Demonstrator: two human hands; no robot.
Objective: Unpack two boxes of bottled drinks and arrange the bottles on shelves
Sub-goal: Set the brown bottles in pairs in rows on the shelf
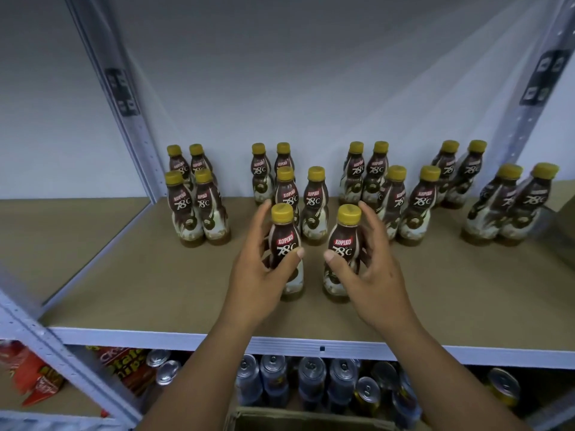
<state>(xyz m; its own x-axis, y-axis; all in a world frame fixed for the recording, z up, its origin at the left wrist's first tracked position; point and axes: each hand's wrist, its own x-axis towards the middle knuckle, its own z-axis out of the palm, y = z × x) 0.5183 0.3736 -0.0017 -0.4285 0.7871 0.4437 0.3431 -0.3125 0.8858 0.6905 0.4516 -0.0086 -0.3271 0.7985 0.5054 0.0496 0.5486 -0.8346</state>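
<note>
Shelf (124,275) bare at front left and front right of the two front bottles (284,244). Lane to the back wall between left group (199,209) and centre group (315,203); right-hand groups (417,206) stand closer (gaps narrow). Left upright (124,98) and right upright (529,98) bound the ends.

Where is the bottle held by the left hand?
Head view, centre: the left hand grips the bottle on the brown shelf, in front of a cluster of four bottles; the right hand grips a second bottle beside it.

The left Kopiko bottle (283,244) and right Kopiko bottle (342,244), yellow-capped, brown-and-cream, stand upright and apart on the shelf (124,275), before rear bottles (314,197) clustered in fours.
</note>
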